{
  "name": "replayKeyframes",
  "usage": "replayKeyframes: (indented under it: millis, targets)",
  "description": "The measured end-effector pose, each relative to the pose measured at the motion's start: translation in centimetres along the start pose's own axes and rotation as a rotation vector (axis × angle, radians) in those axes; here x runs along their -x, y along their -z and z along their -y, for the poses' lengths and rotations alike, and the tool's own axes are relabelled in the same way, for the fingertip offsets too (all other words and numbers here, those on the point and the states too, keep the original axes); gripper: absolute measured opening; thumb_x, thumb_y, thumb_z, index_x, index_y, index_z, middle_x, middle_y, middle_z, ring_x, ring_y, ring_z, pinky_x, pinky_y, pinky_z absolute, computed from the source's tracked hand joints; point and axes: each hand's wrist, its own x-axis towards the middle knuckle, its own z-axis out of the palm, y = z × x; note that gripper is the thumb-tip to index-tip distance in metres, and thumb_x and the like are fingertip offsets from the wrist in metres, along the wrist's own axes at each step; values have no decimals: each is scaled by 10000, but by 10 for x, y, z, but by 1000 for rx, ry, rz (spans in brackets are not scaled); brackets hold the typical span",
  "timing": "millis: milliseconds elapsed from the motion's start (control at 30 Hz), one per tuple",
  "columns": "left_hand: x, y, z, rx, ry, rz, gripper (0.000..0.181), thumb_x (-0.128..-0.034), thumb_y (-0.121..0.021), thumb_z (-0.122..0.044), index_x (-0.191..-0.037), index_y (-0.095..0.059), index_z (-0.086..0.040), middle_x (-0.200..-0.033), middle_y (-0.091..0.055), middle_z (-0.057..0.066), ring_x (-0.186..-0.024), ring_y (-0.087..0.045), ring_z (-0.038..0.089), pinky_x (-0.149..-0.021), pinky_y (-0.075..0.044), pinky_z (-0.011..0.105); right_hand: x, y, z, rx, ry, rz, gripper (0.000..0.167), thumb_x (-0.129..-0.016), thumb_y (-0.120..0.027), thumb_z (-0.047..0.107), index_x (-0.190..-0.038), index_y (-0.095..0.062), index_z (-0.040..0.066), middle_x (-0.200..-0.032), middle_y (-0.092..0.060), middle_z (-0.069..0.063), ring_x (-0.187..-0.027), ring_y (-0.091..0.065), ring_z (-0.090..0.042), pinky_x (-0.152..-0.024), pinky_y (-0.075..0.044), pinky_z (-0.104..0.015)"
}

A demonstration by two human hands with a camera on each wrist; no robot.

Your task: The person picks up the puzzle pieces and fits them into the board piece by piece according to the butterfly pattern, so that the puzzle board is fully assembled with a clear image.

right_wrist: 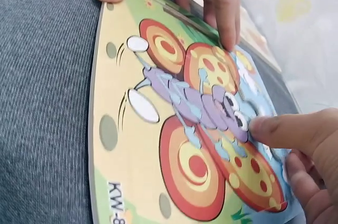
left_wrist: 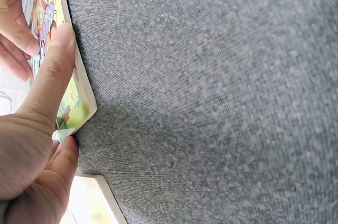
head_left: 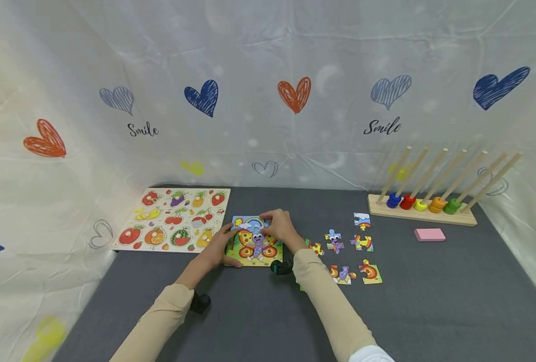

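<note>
A square butterfly puzzle board (head_left: 259, 249), printed with a purple-bodied butterfly with orange wings, lies on the dark cloth between both hands. My left hand (head_left: 215, 249) grips its left side, thumb along the near edge and fingers at the far left side. At the far right edge, my right hand (head_left: 280, 227) pinches the board, its thumb on the picture by the butterfly's head, as the right wrist view shows. Loose butterfly jigsaw pieces, such as a purple face piece (head_left: 334, 241) and a wing piece (head_left: 370, 272), lie right of the board; the right forearm partly hides some.
A fruit puzzle board (head_left: 132, 247) lies at the far left, close to the left hand. Back right stands a wooden peg rack (head_left: 422, 212) with coloured rings on its rods. A pink block (head_left: 430, 235) lies before it. A printed curtain (head_left: 268, 141) hangs behind the table.
</note>
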Motion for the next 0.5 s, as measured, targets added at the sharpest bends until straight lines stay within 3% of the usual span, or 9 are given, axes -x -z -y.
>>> replayKeyframes:
  millis: [233,367,500]
  targets:
    - [0,-1,-1,9,9,0,938,-695,-875,-228,-1407,-373,120,-1474,-259,327,-1336,-285,495,-1064,-307,567,3,3,-2,-70,12,-21,422,-786,-779,61,-1189,-670,1,-1095,-665,-169,-953,-615,-278,-783,-527,-378]
    - [-1,-1,-2,-7,-8,-9,944,-677,-886,-226,-1392,-385,135,-1470,-262,335,-1333,-286,502,-1059,-310,571,8,16,-14,-217,19,-68,405,-807,-756,33,-1193,-652,-32,-1132,-661,-191,-1021,-630,-315,-855,-527,-399]
    - [1,0,0,-10,-15,-12,940,-673,-888,-222,-1381,-392,145,-1462,-265,346,-1326,-289,512,-1051,-315,578,14,40,-33,-409,-3,-50,425,-831,-722,-7,-1236,-607,-62,-1225,-610,-230,-1130,-584,-342,-934,-498,-361]
